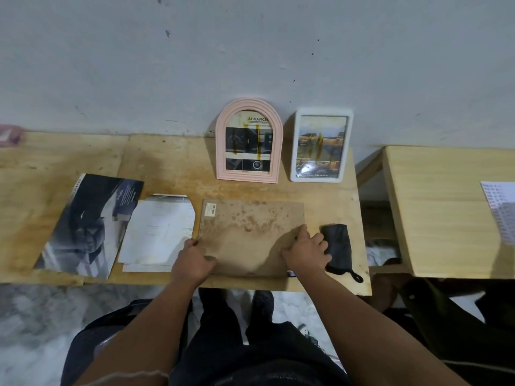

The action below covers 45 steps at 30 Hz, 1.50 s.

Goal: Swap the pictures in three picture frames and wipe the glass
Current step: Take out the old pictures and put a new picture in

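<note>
A third picture frame lies face down on the wooden table, showing its brown backing board [250, 235]. My left hand [193, 261] grips its left edge and my right hand [305, 250] grips its right edge. A pink arched frame [249, 143] and a white rectangular frame [322, 146] lean upright against the wall behind it, each with a picture inside. A black cloth [338, 249] lies just right of my right hand. Loose white prints [158, 232] are stacked left of the board, and a dark glossy print [89, 224] lies further left.
The wooden table [172, 168] ends close to my body at its front edge. A second wooden table [440, 207] stands to the right across a gap, with a printed sheet [500, 210] on it. The grey wall runs behind.
</note>
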Each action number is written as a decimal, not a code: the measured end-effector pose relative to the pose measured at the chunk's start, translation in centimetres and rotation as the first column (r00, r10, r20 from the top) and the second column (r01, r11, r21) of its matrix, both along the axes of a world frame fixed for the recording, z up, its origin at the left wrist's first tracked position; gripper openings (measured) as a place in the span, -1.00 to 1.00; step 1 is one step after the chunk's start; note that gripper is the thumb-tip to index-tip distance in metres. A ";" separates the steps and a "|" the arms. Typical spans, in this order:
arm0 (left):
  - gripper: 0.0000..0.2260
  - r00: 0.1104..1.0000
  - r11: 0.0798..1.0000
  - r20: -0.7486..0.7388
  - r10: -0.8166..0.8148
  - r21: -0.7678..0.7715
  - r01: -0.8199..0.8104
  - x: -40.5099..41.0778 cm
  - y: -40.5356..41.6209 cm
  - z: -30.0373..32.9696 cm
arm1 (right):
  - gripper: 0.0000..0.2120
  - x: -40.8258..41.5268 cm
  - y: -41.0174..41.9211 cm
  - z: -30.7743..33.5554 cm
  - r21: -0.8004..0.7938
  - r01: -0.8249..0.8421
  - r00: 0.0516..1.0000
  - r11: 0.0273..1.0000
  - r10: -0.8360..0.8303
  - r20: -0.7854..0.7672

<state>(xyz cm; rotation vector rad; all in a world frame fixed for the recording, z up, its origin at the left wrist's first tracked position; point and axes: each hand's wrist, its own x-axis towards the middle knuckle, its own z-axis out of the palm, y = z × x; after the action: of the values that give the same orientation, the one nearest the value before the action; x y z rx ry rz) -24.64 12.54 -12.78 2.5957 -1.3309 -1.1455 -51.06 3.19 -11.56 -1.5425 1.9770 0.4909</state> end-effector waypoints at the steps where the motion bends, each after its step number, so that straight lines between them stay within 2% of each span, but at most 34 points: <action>1: -0.53 1.000 1.000 0.003 -0.006 0.002 0.006 0.0 -0.1 0.0 | -0.10 0.1 -0.2 0.1 -0.006 -0.023 1.000 1.000 0.023 -0.018; 3: -0.58 0.999 1.000 0.035 -0.027 0.014 0.027 0.0 -0.4 0.2 | -0.08 0.3 -0.6 0.2 -0.015 -0.075 0.996 0.997 0.074 -0.044; 5: -0.65 0.986 0.997 0.151 -0.076 0.027 0.072 0.0 -1.0 0.7 | 0.00 0.6 -1.7 0.4 -0.029 -0.144 0.989 0.989 0.144 -0.027; 7: -0.67 0.943 0.990 0.302 -0.142 0.038 0.137 0.1 -2.2 1.4 | 0.06 0.9 -3.0 0.2 -0.053 -0.303 0.951 0.951 0.305 0.046; 9: -0.66 0.901 0.980 0.388 -0.194 0.042 0.193 0.3 -3.8 2.0 | 0.05 1.3 -3.8 -0.2 -0.039 -0.456 0.879 0.889 0.457 0.134; 11: -0.60 0.898 0.963 0.356 -0.259 0.018 0.270 0.4 -5.5 1.8 | 0.02 1.6 -3.9 -0.8 0.006 -0.509 0.850 0.861 0.501 0.163; 15: -0.22 0.865 0.881 0.186 -0.465 0.005 0.473 0.1 -8.4 -0.1 | 0.06 1.3 -3.9 -1.9 0.001 -0.541 0.833 0.841 0.536 0.134; 18: -0.10 0.824 0.833 0.131 -0.552 0.040 0.552 0.2 -9.2 -1.6 | 0.15 0.7 -3.9 -2.1 -0.005 -0.551 0.828 0.834 0.548 0.124; 21: -0.09 0.819 0.828 0.138 -0.557 0.017 0.560 0.6 -8.3 -2.5 | 0.23 1.8 -3.6 -1.7 0.019 -0.543 0.838 0.840 0.540 0.084; 25: -0.15 0.816 0.829 0.176 -0.551 0.006 0.559 0.4 -7.8 -3.2 | 0.17 3.9 -3.5 -1.2 0.044 -0.540 0.841 0.840 0.539 0.044; 29: -0.13 0.810 0.830 0.239 -0.536 -0.023 0.557 0.1 -7.4 -4.3 | 0.07 4.1 -3.9 -1.7 0.015 -0.654 0.757 0.757 0.653 0.011; 32: -0.11 0.804 0.822 0.272 -0.529 -0.069 0.565 0.2 -7.2 -4.8 | 0.17 4.0 -4.4 -2.7 0.013 -0.697 0.716 0.717 0.696 0.059; 37: -0.10 0.797 0.815 0.317 -0.515 -0.107 0.569 0.4 -6.8 -5.6 | 0.25 4.0 -4.9 -3.1 0.050 -0.689 0.724 0.723 0.686 0.066; 45: -0.10 0.772 0.796 0.399 -0.495 -0.146 0.587 0.4 -6.4 -7.1 | 0.23 3.8 -4.8 -3.5 -0.029 -0.624 0.772 0.781 0.622 0.131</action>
<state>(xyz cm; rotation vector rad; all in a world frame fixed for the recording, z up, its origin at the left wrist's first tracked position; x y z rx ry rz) -24.24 6.13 -19.90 2.3338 -2.2486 -0.4672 -47.21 -1.56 -15.09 -2.1586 1.3111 0.6379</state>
